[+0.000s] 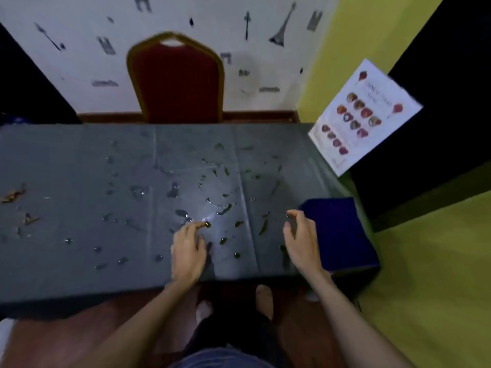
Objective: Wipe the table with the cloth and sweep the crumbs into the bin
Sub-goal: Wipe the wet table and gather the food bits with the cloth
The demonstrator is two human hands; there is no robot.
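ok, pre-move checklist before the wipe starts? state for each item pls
1. Cloth located: ok, blue cloth lies at the table's right end.
2. Right hand free to take it: ok, open, empty, beside the cloth's left edge, not gripping it.
3. Left hand free: ok, open, fingertips on the table near a small brown bit.
4. Surface needs wiping: ok, droplets all over the middle.
5. Crumbs located: ok, brown scraps at the left end.
6. Bin in reach: cannot tell, no bin in view.
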